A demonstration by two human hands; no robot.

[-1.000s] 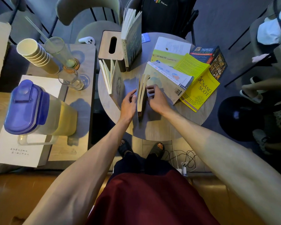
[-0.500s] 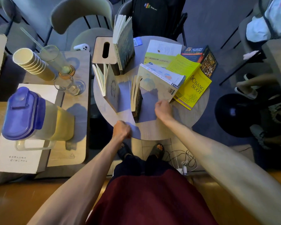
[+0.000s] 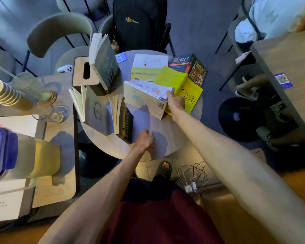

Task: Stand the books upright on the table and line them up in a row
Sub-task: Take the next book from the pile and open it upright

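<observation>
Three books stand upright on the round table (image 3: 162, 143): a dark one (image 3: 106, 71) at the back, a grey one with a drawn face (image 3: 95, 111) on the left, and a dark yellow-lettered one (image 3: 125, 124) in the middle. A beige book (image 3: 143, 103) lies flat beside them, on top of a yellow book (image 3: 190, 95). Behind lie a white-and-green book (image 3: 146, 67) and a dark book (image 3: 192, 67). My right hand (image 3: 176, 103) rests on the beige book's right edge. My left hand (image 3: 144, 140) is curled on the table near the middle book, holding nothing.
A wooden tissue box (image 3: 83, 73) sits at the table's back left. The side table on the left carries a pitcher with a blue lid (image 3: 11, 152), stacked paper cups (image 3: 5, 94) and glasses (image 3: 48, 111). A black backpack (image 3: 139, 23) sits on a chair behind. Cables (image 3: 192, 175) lie on the floor.
Both hands let go of the middle standing book. My left hand pulled back toward me, and my right hand reached right onto the flat beige book.
</observation>
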